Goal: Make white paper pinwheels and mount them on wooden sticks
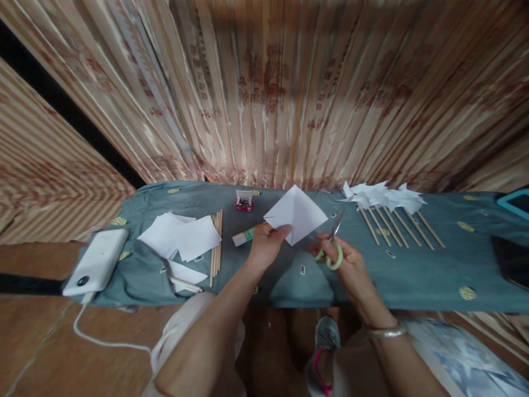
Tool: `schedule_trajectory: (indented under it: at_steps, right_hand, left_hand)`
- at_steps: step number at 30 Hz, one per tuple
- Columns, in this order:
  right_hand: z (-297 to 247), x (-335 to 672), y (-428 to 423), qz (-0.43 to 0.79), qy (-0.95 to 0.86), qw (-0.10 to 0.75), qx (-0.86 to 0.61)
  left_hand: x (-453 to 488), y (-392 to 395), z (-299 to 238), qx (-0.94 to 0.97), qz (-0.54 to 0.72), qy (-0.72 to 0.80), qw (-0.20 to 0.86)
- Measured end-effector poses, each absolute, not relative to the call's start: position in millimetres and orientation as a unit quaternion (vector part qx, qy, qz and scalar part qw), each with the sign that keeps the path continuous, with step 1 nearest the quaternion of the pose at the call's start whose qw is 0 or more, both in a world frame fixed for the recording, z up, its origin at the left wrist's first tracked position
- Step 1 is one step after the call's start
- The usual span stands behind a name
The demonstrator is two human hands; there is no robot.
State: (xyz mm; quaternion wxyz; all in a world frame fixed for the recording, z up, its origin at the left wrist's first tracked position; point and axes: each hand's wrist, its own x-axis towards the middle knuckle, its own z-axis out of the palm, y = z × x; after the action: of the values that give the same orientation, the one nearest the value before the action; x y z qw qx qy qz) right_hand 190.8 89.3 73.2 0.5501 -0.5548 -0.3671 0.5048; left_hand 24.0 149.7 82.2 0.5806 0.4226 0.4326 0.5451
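My left hand (268,242) pinches a creased square of white paper (303,212) by its lower left edge, with one corner pointing away from me. A short slit shows near the paper's left corner. Just right of it, my right hand (341,259) has its fingers in the handles of green scissors (334,256). Their blades point up and away, apart from the paper. Partly behind my left hand lies a small white-and-green box (243,237).
Left are white paper sheets (200,240), wooden sticks (216,248), a utility knife (185,284) and a white power bank (97,262) with a cable. A red box of pins (244,202) stands behind. Paper pinwheels on sticks (384,198) lie right, with a dark phone (510,259) beyond.
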Motion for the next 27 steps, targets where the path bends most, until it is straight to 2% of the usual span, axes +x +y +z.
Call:
schedule_trajectory:
  at_steps: [4, 8, 20, 27]
  right_hand:
    - [75.8, 201.9, 99.8, 0.489, -0.318, 0.615, -0.530]
    - [75.8, 207.8, 106.7, 0.480, -0.301, 0.646, -0.512]
    - [67.5, 208.8, 113.4, 0.467, -0.314, 0.628, -0.538]
    - [66.6, 199.2, 115.3, 0.487, -0.294, 0.619, -0.541]
  left_hand:
    - [26.7, 148.0, 79.4, 0.431, 0.531, 0.436, 0.585]
    - [29.1, 145.2, 77.2, 0.427, 0.516, 0.426, 0.608]
    - [29.6, 142.9, 76.5, 0.446, 0.441, 0.431, 0.649]
    - [30.2, 143.8, 73.0, 0.414, 0.451, 0.430, 0.663]
